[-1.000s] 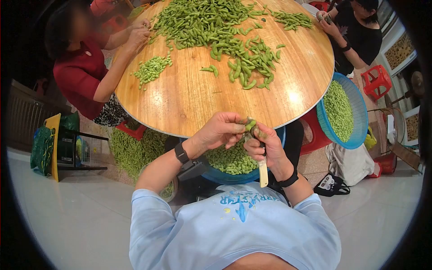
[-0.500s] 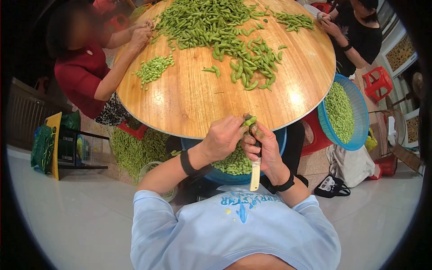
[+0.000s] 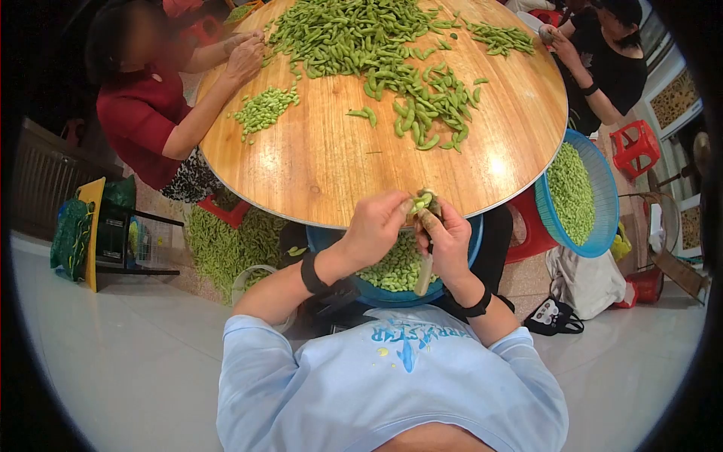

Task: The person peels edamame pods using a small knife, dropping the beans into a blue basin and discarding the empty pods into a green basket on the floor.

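Note:
My left hand (image 3: 376, 224) pinches the left end of an edamame pod (image 3: 422, 201) over the near edge of the round wooden table (image 3: 316, 173). My right hand (image 3: 446, 235) grips the pod's other side, its fingertips darkly stained. In that same hand is a slim, knife-like tool (image 3: 424, 277), its pale end pointing down towards me; the upper part is hidden by the fingers. Under both hands, a blue basin (image 3: 473, 245) holds shelled green beans (image 3: 395, 267). A large heap of pods (image 3: 339, 41) covers the far part of the table, with looser pods (image 3: 429, 109) nearer me.
At the left, a person in red (image 3: 139, 113) works beside a small pile of shelled beans (image 3: 263, 109). Another person in black (image 3: 614, 68) sits far right. A blue basket (image 3: 606, 192) of beans stands at the right, near red stools (image 3: 634, 148). Pods (image 3: 226, 241) lie on the floor.
My left fingers have shifted onto the pod, and pale green now shows at their tips. The knife-like tool has turned slightly. The person in black has lifted a hand away.

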The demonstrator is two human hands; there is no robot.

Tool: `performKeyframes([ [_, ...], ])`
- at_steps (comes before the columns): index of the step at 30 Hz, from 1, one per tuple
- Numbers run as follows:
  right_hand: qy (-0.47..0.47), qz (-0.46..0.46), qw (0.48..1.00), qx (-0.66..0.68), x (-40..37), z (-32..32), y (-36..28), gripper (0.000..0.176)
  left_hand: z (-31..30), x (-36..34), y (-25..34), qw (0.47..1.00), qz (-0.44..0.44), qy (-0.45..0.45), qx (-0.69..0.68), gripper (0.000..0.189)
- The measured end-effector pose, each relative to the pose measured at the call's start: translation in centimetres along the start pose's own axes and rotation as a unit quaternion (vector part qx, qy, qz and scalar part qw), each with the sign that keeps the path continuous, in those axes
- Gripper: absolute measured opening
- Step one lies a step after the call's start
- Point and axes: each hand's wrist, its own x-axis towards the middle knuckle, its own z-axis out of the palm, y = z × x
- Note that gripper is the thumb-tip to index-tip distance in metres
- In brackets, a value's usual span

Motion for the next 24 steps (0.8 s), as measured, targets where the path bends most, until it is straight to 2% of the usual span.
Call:
performKeyframes([
  [1,0.015,-0.044,0.994,-0.100,0.2,-0.2,0.0,0.032,0.1,-0.2,0.2,0.992,0.088,0.012,0.090,0.012],
  [3,0.052,-0.070,0.985,-0.151,0.4,-0.1,0.1,0.038,-0.1,-0.4,0.7,0.990,0.083,-0.005,0.110,0.014],
  [5,0.048,-0.213,0.921,-0.322,0.9,-0.6,0.2,0.040,-0.1,-0.6,0.8,0.988,0.081,-0.022,0.129,0.017],
  [6,0.047,-0.211,0.922,-0.323,1.2,-0.8,0.0,0.040,0.0,-0.7,0.6,0.983,0.106,-0.019,0.148,0.017],
  [8,-0.009,-0.326,0.834,-0.445,1.5,-1.2,-0.4,0.043,0.3,-0.9,0.2,0.978,0.127,-0.017,0.165,0.017],
  [12,-0.040,-0.280,0.844,-0.455,1.3,-1.8,-0.6,0.042,0.5,-0.8,0.1,0.983,0.119,-0.027,0.140,0.021],
  [14,-0.046,-0.290,0.811,-0.505,1.1,-1.7,-0.8,0.042,0.5,-1.0,0.3,0.986,0.098,-0.034,0.127,0.023],
  [19,-0.051,-0.316,0.805,-0.499,0.8,-1.4,-0.6,0.040,0.7,-1.0,0.8,0.992,0.063,-0.045,0.095,0.025],
  [24,-0.062,-0.327,0.805,-0.491,1.0,-1.4,-0.8,0.034,0.9,-1.8,0.9,0.989,0.076,-0.063,0.111,0.027],
])
